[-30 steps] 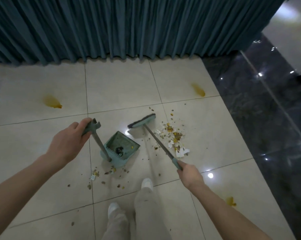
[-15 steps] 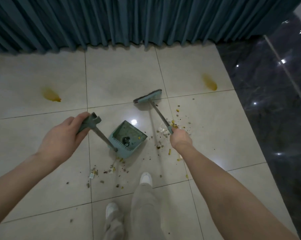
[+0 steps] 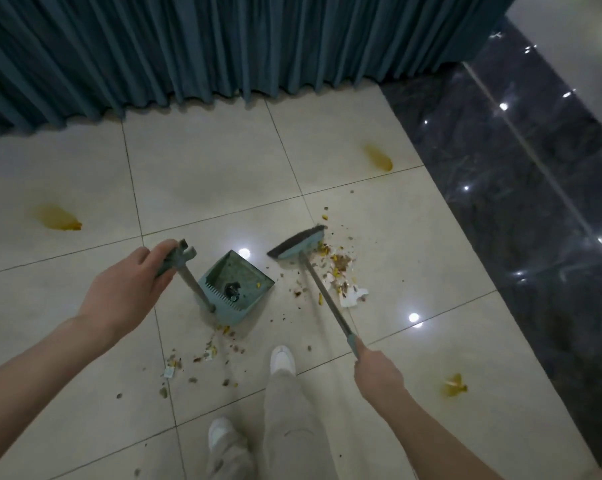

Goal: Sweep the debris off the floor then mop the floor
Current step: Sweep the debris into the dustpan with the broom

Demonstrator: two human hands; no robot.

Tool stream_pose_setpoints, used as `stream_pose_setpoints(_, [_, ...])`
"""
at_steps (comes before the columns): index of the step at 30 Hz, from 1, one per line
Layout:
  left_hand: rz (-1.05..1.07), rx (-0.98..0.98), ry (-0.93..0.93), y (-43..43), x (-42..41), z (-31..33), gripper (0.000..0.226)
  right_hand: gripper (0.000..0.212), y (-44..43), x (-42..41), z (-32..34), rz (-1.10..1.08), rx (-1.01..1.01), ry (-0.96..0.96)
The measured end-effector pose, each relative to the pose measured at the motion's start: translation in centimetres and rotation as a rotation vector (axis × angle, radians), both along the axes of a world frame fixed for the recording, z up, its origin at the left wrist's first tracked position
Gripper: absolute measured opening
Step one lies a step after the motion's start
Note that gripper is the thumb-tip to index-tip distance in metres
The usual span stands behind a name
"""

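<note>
Pale tiled floor (image 3: 202, 161), teal curtain (image 3: 223, 46) far. Left hand (image 3: 126, 292) grips dustpan (image 3: 235, 289) handle; right hand (image 3: 377, 374) grips broom (image 3: 298, 245) handle. Debris (image 3: 341, 275) lies right of dustpan, beside broom head; more crumbs (image 3: 206, 355) near the shoes.

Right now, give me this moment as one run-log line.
phase: sweeping | left hand: grips dustpan handle | right hand: grips broom | broom head: beside debris pile | yellow stains: unmopped

One teal plastic dustpan (image 3: 237, 292) on a long grey handle, one teal broom (image 3: 298, 245) with dark bristles, one pleated blue-green curtain (image 3: 223, 46). Three yellow-orange spill stains: left (image 3: 59, 218), far right (image 3: 379, 158), near right (image 3: 453, 385). Two debris patches (image 3: 341, 271) (image 3: 206, 355), two white shoes (image 3: 282, 358) (image 3: 220, 433)
</note>
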State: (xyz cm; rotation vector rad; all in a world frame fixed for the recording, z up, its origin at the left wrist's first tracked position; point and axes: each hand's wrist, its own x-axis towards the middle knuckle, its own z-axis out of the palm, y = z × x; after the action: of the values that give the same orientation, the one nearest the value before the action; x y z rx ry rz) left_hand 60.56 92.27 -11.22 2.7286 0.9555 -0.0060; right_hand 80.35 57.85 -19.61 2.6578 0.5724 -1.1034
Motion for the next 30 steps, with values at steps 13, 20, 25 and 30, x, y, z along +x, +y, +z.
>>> stream_pose_setpoints(13, [-0.121,-0.042,-0.060,-2.6,-2.9,2.0,0.039,0.045,-6.0,-6.7,2.6,-0.206,0.148,-0.050])
stream_pose_setpoints(20, [-0.190,-0.033,-0.086,-1.2,-0.8,2.4,0.039,0.042,-1.6,-2.2,3.3,-0.278,0.278,-0.102])
stream_pose_setpoints(25, [-0.206,-0.030,-0.086,0.9,3.8,2.6,0.036,0.041,3.8,5.9,2.9,-0.307,0.324,-0.135])
stream_pose_setpoints(30, [-0.246,-0.052,-0.060,4.1,9.6,2.1,0.039,0.043,8.9,14.6,1.5,-0.317,0.329,-0.159])
